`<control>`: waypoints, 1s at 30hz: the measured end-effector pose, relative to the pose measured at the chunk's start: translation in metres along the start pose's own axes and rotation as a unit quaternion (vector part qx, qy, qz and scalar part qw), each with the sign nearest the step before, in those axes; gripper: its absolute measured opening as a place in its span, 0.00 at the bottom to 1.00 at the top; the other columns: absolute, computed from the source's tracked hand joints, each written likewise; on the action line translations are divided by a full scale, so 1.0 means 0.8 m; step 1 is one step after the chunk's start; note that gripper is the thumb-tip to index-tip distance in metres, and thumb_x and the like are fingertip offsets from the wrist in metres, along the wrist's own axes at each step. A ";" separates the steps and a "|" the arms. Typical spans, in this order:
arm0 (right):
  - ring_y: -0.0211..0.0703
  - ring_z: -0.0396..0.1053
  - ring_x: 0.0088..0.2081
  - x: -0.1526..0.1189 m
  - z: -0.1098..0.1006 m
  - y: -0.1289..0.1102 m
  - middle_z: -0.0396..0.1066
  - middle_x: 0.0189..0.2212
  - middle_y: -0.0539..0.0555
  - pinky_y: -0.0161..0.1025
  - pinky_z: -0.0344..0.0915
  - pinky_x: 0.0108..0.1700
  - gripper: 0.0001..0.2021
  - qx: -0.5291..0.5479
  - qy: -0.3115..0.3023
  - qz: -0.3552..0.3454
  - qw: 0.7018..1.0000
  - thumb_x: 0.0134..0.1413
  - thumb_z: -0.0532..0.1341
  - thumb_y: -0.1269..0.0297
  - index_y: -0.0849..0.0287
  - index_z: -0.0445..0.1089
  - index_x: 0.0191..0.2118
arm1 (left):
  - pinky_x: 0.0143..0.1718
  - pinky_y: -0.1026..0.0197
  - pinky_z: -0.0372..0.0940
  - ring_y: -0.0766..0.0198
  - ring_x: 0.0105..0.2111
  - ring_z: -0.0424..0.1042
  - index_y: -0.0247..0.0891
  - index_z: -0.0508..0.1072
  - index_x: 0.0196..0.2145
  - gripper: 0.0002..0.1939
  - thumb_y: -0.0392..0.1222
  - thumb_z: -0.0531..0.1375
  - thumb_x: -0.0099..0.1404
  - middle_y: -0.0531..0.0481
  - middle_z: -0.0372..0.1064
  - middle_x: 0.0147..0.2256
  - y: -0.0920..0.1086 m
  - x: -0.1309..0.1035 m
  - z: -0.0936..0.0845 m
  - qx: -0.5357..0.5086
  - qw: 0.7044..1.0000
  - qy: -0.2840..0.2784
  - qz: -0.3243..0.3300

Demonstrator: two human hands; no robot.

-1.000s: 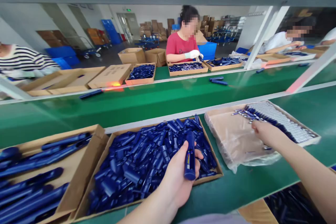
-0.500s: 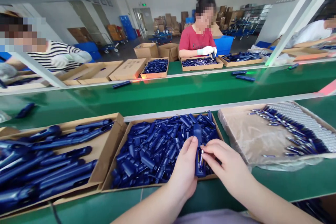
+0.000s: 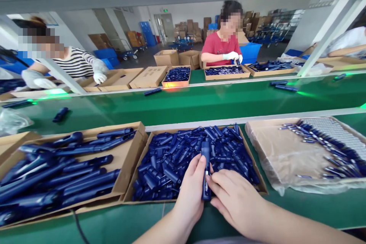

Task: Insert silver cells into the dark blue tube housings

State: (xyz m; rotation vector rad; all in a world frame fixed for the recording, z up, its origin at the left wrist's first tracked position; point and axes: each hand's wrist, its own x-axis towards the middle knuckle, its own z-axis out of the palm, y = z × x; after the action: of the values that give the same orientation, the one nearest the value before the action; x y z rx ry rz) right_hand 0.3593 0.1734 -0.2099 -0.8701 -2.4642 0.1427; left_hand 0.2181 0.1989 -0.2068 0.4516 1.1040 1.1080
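Hands both pinch the blue tube over the middle box; you'd best hold it upright and press squarely.

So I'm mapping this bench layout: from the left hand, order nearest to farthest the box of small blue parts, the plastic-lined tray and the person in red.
1. box of small blue parts, directly under the left hand.
2. plastic-lined tray, to its right.
3. person in red, across the belt.

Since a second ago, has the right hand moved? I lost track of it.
Yes. The right hand left the tray on the right and now meets the left hand over the middle box.
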 end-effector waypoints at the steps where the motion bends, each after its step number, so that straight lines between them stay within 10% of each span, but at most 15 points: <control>1: 0.54 0.62 0.48 0.002 -0.002 -0.001 0.64 0.47 0.63 0.50 0.66 0.51 0.18 0.005 0.000 -0.001 1.000 0.70 0.45 0.68 0.69 0.67 0.54 | 0.31 0.76 0.57 0.80 0.28 0.61 0.33 0.63 0.42 0.26 0.56 0.63 0.57 0.50 0.65 0.36 0.002 -0.002 -0.002 -0.001 1.000 -0.001 0.003; 5: 0.49 0.62 0.51 0.029 -0.022 0.040 0.62 0.50 0.60 0.44 0.65 0.54 0.18 0.038 0.037 0.036 0.998 0.72 0.44 0.67 0.64 0.65 0.57 | 0.28 0.74 0.58 0.78 0.26 0.62 0.35 0.63 0.44 0.27 0.60 0.60 0.59 0.50 0.64 0.35 0.017 -0.008 -0.004 0.004 1.000 -0.019 0.017; 9: 0.51 0.62 0.50 0.075 -0.024 0.128 0.64 0.47 0.61 0.44 0.63 0.55 0.11 -0.120 -0.009 0.221 0.968 0.67 0.54 0.69 0.65 0.71 0.48 | 0.23 0.68 0.59 0.71 0.22 0.64 0.39 0.60 0.51 0.29 0.63 0.54 0.61 0.51 0.61 0.32 0.031 -0.013 -0.004 0.035 0.998 -0.046 -0.031; 14: 0.62 0.60 0.48 0.106 0.017 0.172 0.63 0.42 0.67 0.50 0.62 0.51 0.05 -0.162 -0.074 0.268 0.947 0.57 0.66 0.72 0.70 0.73 0.33 | 0.21 0.70 0.52 0.76 0.23 0.58 0.38 0.62 0.47 0.18 0.41 0.53 0.59 0.52 0.59 0.36 0.035 -0.021 -0.009 0.019 0.995 -0.085 -0.047; 18: 0.59 0.62 0.47 0.111 0.028 0.172 0.64 0.41 0.64 0.47 0.63 0.50 0.03 -0.122 -0.066 0.295 0.945 0.56 0.66 0.74 0.69 0.72 0.35 | 0.22 0.72 0.47 0.78 0.23 0.55 0.34 0.62 0.41 0.12 0.41 0.55 0.60 0.51 0.59 0.36 0.032 -0.023 -0.015 0.017 0.996 -0.083 -0.026; 24: 0.40 0.68 0.32 0.081 -0.027 0.131 0.66 0.35 0.54 0.33 0.68 0.37 0.11 0.077 -0.008 0.277 0.958 0.68 0.52 0.63 0.63 0.68 0.48 | 0.22 0.70 0.43 0.79 0.22 0.54 0.36 0.63 0.46 0.15 0.42 0.54 0.62 0.51 0.59 0.35 0.029 -0.022 -0.026 -0.009 0.994 -0.104 -0.021; 30: 0.37 0.65 0.30 0.027 -0.046 0.054 0.66 0.41 0.52 0.29 0.66 0.30 0.18 0.375 -0.010 0.303 0.876 0.64 0.57 0.51 0.52 0.68 0.56 | 0.24 0.72 0.50 0.78 0.25 0.57 0.47 0.56 0.63 0.30 0.51 0.55 0.65 0.50 0.59 0.35 0.023 -0.023 -0.019 -0.042 0.994 -0.101 0.001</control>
State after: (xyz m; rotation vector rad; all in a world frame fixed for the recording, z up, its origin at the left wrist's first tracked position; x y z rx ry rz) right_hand 0.3875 0.2182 -0.1802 -1.2039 -1.7905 1.2306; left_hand 0.1953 0.1869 -0.1907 0.4873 0.8765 1.0801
